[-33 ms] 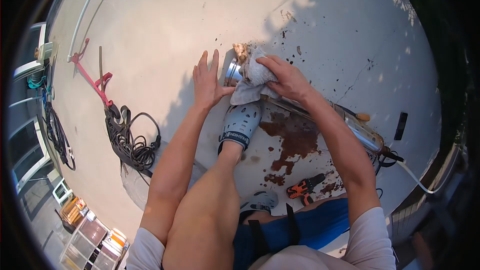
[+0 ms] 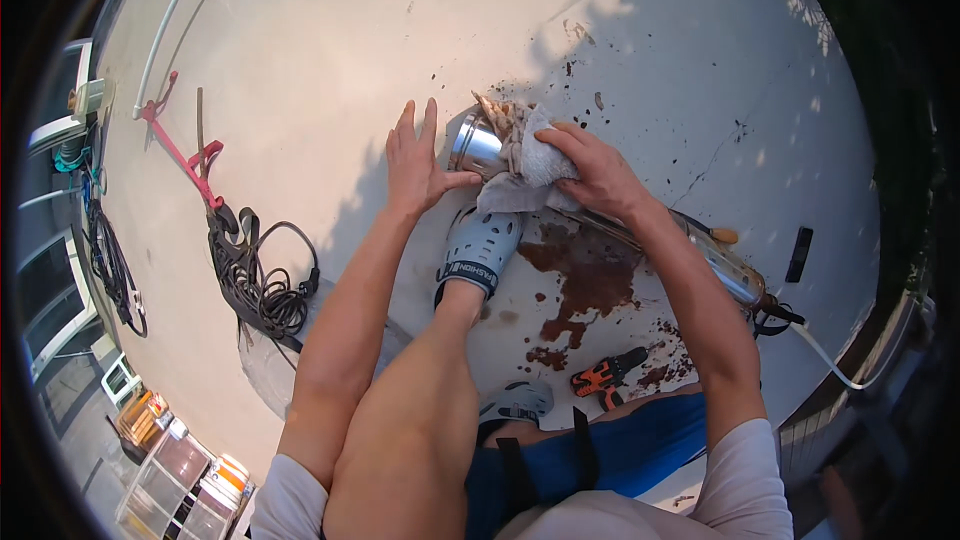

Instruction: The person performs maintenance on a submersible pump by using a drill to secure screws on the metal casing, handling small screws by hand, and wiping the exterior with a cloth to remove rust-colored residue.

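A long shiny metal cylinder (image 2: 474, 146) lies on the pale concrete, running from between my hands toward the lower right, where a cable leaves it. My right hand (image 2: 603, 175) presses a grey-white rag (image 2: 547, 157), stained brown along one side, around the cylinder near its bare left end. The rag and my forearm hide part of its length. My left hand (image 2: 415, 172) is spread beside that bare end, fingers pointing up and away. Its thumb reaches to the rim; whether it touches I cannot tell.
Just below the cylinder is my clog-shod foot (image 2: 485, 242). A wet brown stain (image 2: 590, 275) spreads beside it, near an orange and black power tool (image 2: 606, 373). Coiled black cable (image 2: 268, 298) and a red strap (image 2: 183, 154) lie left; a black flat object (image 2: 799, 254) lies right.
My right hand and the rag have slid a little to the right along the cylinder, baring more of its shiny end. My left hand has hardly moved.
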`<state>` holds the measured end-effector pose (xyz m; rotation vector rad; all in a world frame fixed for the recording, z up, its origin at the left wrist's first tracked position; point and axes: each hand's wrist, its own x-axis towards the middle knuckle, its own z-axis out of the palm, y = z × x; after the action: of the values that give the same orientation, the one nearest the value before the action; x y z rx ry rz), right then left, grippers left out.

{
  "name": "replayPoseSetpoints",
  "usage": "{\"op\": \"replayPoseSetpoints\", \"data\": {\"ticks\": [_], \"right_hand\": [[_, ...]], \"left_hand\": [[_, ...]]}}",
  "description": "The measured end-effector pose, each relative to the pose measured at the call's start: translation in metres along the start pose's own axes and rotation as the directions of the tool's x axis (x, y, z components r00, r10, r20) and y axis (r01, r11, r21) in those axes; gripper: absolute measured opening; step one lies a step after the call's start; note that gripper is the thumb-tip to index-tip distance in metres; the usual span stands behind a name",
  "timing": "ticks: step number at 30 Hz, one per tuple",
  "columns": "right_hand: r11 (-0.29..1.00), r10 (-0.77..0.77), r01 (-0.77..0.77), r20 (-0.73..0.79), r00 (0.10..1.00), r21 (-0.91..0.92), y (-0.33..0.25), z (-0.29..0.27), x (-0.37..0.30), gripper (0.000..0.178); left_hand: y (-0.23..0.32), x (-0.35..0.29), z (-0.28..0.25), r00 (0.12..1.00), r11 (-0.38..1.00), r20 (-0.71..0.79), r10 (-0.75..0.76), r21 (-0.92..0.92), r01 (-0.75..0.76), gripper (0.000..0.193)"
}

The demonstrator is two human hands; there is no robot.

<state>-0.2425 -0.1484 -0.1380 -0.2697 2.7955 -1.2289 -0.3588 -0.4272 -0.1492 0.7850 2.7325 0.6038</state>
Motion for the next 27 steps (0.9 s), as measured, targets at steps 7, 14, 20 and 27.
{"op": "replayPoseSetpoints", "data": {"ticks": [7,14,20,27], "right_hand": [[0.95,-0.034,-0.013,-0.147,0.989,-0.311,-0.054,0.047,0.026,0.085],[0.965,0.186,-0.215,-0.188,0.964,-0.15,-0.046,0.058,0.086,0.061],[0.758,0.65,-0.614,-0.165,0.742,0.221,0.0,-0.001,0.037,0.05],[0.939,0.344,-0.313,-0.339,0.876,0.146,-0.014,-0.081,-0.154,0.077]], "left_hand": [[-0.011,0.008,0.017,0.966,0.974,0.146,0.215,0.041,-0.223,0.106],[-0.001,0.014,0.023,0.998,0.99,0.062,0.031,-0.137,-0.022,0.102],[0.003,0.033,0.014,0.811,0.688,0.583,-0.043,-0.571,0.447,0.095],[0.017,0.073,-0.006,0.434,0.47,0.821,-0.372,-0.237,0.851,0.099]]}}
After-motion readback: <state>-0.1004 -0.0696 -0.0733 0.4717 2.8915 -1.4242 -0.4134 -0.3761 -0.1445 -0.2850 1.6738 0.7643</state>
